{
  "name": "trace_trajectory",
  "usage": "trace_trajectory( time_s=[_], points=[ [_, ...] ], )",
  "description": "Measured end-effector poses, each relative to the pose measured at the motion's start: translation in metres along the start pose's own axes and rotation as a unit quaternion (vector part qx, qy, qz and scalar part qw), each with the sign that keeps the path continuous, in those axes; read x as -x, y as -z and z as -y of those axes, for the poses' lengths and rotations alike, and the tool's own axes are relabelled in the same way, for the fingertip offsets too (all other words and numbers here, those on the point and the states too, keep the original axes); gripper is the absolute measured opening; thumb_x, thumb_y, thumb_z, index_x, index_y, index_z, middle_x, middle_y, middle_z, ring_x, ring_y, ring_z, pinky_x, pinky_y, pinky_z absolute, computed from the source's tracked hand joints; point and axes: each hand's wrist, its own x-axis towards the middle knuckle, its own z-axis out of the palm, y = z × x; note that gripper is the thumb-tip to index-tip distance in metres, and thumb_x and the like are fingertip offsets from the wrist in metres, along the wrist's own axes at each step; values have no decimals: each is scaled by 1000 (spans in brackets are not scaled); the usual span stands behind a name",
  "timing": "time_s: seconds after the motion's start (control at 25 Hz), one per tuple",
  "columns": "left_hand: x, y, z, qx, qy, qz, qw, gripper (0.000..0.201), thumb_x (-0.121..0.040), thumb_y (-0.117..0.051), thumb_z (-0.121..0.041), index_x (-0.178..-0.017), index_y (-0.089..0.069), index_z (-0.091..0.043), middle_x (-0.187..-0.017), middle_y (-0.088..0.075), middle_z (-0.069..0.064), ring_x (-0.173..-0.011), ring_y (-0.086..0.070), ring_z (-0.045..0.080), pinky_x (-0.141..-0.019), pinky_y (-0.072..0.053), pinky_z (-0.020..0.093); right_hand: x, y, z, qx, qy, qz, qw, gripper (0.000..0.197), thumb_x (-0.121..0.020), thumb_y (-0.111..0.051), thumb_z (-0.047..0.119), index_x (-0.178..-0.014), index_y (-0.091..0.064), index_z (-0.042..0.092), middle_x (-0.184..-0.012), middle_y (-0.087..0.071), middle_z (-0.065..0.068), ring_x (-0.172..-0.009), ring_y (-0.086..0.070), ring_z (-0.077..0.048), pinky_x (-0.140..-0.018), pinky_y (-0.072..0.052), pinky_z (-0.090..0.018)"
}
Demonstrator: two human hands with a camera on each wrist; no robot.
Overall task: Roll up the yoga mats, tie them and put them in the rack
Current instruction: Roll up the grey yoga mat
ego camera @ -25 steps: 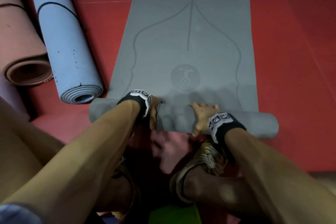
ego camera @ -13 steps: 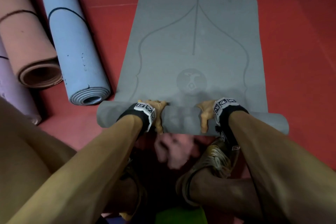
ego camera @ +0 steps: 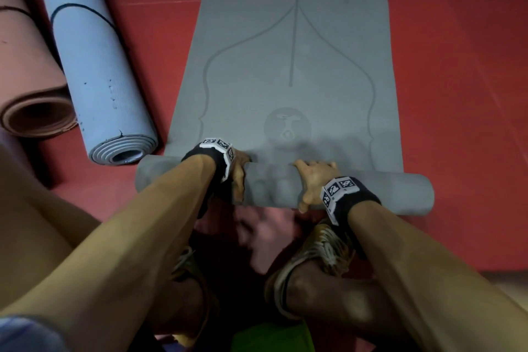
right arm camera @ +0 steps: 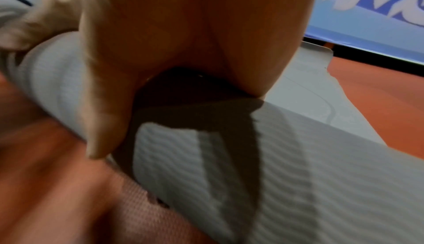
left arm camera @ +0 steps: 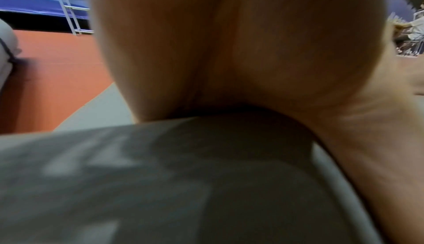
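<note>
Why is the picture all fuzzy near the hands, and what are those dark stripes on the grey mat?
Left wrist view: the grey mat is blurred, too close. Right wrist view: the stripes are shadows across the roll below the right hand. Head view: sharper.

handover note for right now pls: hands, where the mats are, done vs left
Left hand and right hand: both grip the rolled part of the grey mat, thumbs on the near side.
Grey mat: a few turns rolled at the near end, most of it flat on the red floor.
Blue mat: rolled and tied, lying at left beside a rolled pink mat, also tied.
Left: finish rolling grey, tie it, rack all. No rack identified.
</note>
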Motion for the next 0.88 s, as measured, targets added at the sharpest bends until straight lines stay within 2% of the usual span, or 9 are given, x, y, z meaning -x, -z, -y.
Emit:
trace_trajectory(
  time_s=[0.08,0.16,0.2,0.28,0.36,0.52,0.6,0.76,0.88],
  points=[
    [5,-7,-1,26,-4,-38,999,50,-46,-98,-16,-89,-74,-24,-94,-75,9,-93,-72,35,-81,-59,51,-6,10,-1,-5,-9,34,999,115,-52,-91,38,-150,-31,29,-135,-58,-3,-124,-55,-27,-102,-35,-40],
    [8,-19,-1,13,4,-96,995,65,-53,-96,-15,-110,-65,-21,-108,-72,9,-104,-68,29,-80,-57,35,-12,22,-2,-32,-13,84,996,118,-49,-93,32,-151,-33,28,-138,-58,-3,-125,-56,-26,-103,-45,-38],
    [8,-25,-3,-39,10,-129,991,81,-54,-96,-25,-125,-57,-21,-119,-68,5,-110,-65,24,-87,-52,33,-15,27,-4,-52,-13,113,992,119,-49,-94,28,-152,-34,26,-142,-55,-3,-127,-55,-26,-100,-49,-37],
    [9,-38,-2,-136,37,-189,972,113,-47,-93,-48,-143,-38,-29,-137,-55,-1,-125,-55,23,-103,-42,43,-21,34,-5,-84,-15,167,982,122,-52,-95,20,-155,-30,21,-151,-47,-3,-133,-50,-25,-98,-51,-35],
    [9,-44,-4,-177,53,-204,961,120,-43,-92,-54,-145,-32,-35,-139,-52,-2,-127,-53,24,-106,-41,49,-23,35,-5,-100,-22,190,976,126,-53,-95,17,-157,-24,20,-156,-39,-3,-137,-45,-25,-100,-50,-36],
    [7,-26,-7,-126,36,-158,979,98,-41,-96,-42,-128,-51,-38,-110,-68,-10,-96,-66,11,-86,-55,31,-20,24,-5,-112,-29,166,979,122,-57,-91,15,-157,-22,24,-154,-41,-6,-136,-46,-27,-98,-48,-35],
    [-2,-11,-1,-149,43,-118,981,82,-36,-97,-45,-109,-60,-36,-101,-72,-12,-80,-68,6,-78,-59,32,-14,16,-1,-57,-27,101,993,116,-58,-86,25,-155,-24,30,-151,-44,-4,-133,-47,-28,-97,-42,-36],
    [-7,5,-6,-60,6,-15,998,52,-31,-95,-44,-78,-77,-30,-90,-76,3,-90,-73,28,-83,-59,46,-3,-2,5,17,-10,-4,1000,116,-55,-89,46,-150,-25,27,-145,-44,-7,-133,-41,-30,-105,-29,-44],
    [8,-2,-8,-11,-15,-17,1000,34,-46,-97,-29,-73,-76,-25,-86,-76,2,-92,-72,30,-84,-59,45,-6,4,7,11,-10,10,1000,111,-51,-91,44,-144,-35,23,-130,-59,-6,-121,-55,-30,-93,-32,-41]
  ],
)
